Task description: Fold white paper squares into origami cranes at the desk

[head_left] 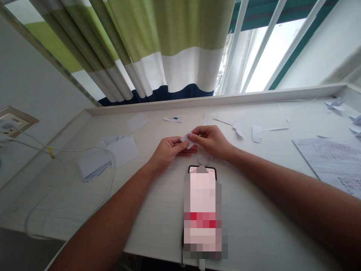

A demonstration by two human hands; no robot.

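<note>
Between both hands, over the middle of the white desk (158, 203), is a small piece of white paper (189, 140). My left hand (170, 148) pinches its lower left side with thumb and fingers. From the right, my right hand (210, 140) is closed on the paper's upper edge, its thumb on top. A round pale thing (205, 157), partly hidden, lies just under my right hand. Nearer me lies a phone (202, 210) with its screen blurred out and a cable at its lower end.
Folded paper sheets (108, 154) lie at the left, crossed by a white cable (113, 162). Paper scraps (256, 133) are strewn along the back. A written-on notebook (332, 158) lies at the right. A raised ledge (180, 102) borders the desk's back, below the curtain (180, 34).
</note>
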